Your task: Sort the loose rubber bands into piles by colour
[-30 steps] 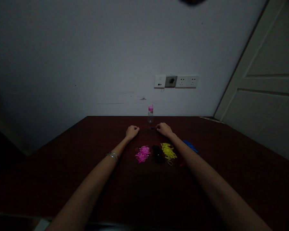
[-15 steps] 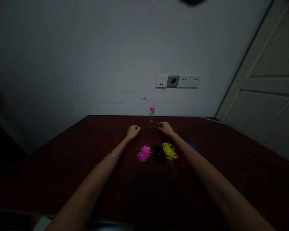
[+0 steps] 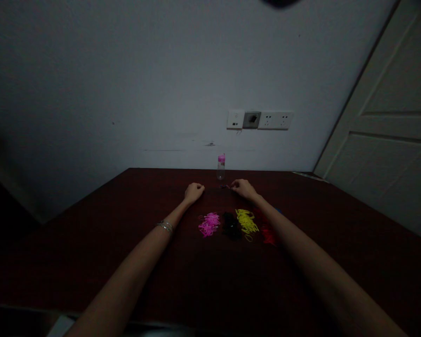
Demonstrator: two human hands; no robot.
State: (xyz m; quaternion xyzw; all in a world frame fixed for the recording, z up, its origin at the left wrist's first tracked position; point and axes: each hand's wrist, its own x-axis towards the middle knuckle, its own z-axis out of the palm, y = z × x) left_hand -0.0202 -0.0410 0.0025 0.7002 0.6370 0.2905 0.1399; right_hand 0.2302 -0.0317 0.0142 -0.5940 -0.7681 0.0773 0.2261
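My left hand (image 3: 194, 192) rests on the dark red table with its fingers curled closed; nothing can be made out in it. To the right, my right hand (image 3: 243, 188) pinches one end of a small purplish strand (image 3: 225, 186) lying on the table. Behind the strand stands a clear bottle (image 3: 221, 169) with a pink cap. Nearer to me lie piles of small bands: pink (image 3: 209, 224), black (image 3: 232, 225), yellow (image 3: 247, 222) and red (image 3: 268, 234). My right forearm partly covers the red pile and nearly all of a blue one (image 3: 279, 211).
A grey wall (image 3: 175, 84) with a row of sockets (image 3: 274, 120) rises behind the table (image 3: 108, 224). At the right is a pale panelled door (image 3: 389, 117). Something white (image 3: 61, 326) shows below the table's front edge.
My right hand and forearm have shifted slightly to the right, showing more of the red pile and less of the blue one. My left hand has stayed still.
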